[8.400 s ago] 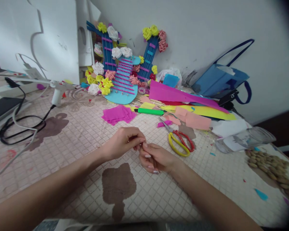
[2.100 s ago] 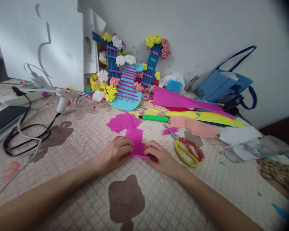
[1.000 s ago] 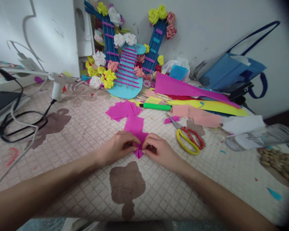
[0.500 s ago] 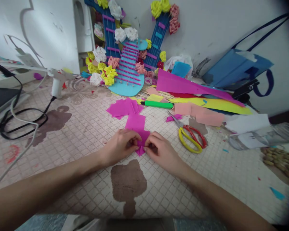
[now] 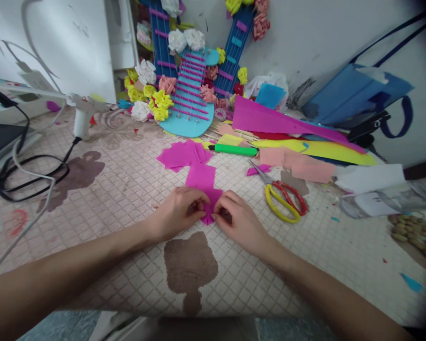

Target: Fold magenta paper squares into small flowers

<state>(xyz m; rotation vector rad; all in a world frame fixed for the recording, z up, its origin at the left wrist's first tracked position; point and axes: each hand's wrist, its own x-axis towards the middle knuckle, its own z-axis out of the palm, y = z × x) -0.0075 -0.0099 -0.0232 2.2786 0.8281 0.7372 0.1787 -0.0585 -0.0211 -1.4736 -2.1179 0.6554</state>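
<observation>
Between my hands lies a magenta paper piece point(image 5: 211, 198), its near corner folded to a point. My left hand point(image 5: 181, 210) pinches the left side of that fold between thumb and fingers. From the right, my right hand point(image 5: 239, 220) pinches the other side in the same way. Part of the paper is hidden under the fingers. Just beyond it, more magenta squares point(image 5: 179, 156) overlap in a loose spread. To the right rest scissors point(image 5: 282, 201) with one yellow and one red handle, near a small folded magenta scrap point(image 5: 258, 170).
A green cutter or marker point(image 5: 236, 150) lies behind the squares, beside coloured paper sheets point(image 5: 287, 125). Paper-flower decorations point(image 5: 191, 90) stand against the wall. At left are a white glue gun point(image 5: 81, 118) and cables point(image 5: 31, 175); at right, a clear bottle point(image 5: 386, 199) and peanuts point(image 5: 413, 234).
The view has shifted slightly. Both hands stay pinched on the magenta paper, and the folded tip looks a little flatter between the fingers.
</observation>
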